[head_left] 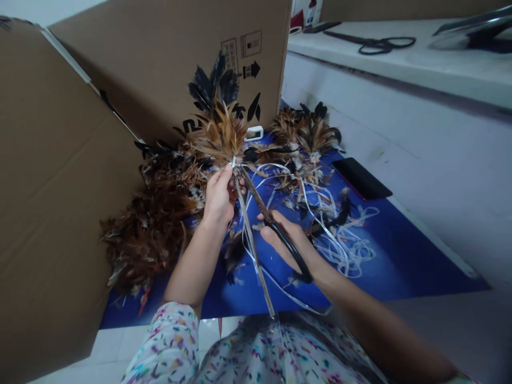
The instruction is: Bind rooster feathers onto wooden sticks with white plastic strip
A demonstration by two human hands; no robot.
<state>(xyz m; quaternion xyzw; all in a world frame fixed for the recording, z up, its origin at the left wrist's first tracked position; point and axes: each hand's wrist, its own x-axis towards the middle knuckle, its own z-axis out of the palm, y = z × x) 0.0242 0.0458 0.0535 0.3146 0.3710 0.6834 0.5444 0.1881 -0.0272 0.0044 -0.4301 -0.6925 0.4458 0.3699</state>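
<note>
My left hand [218,196] is closed around the neck of a feather duster, where white string is wound at the base of its feathers [224,132]. Golden-brown feathers fan out there, with black ones at the top. From that grip the duster's thin stick [256,257] slants down toward my lap. In my right hand [294,240] is a pair of scissors [260,201] with black handles, its blades reaching up to the tied neck beside my left fingers. Whether the blades are apart is hard to see. A white plastic string [307,196] trails from the neck across the table.
Loose brown feathers [146,240] pile up at the left against a cardboard box [168,58]. More feather bunches [306,130] lie at the back right. Tangled string [350,248] and a dark phone [362,178] rest on the blue tabletop [408,261]. Another pair of scissors [378,44] sits on the ledge.
</note>
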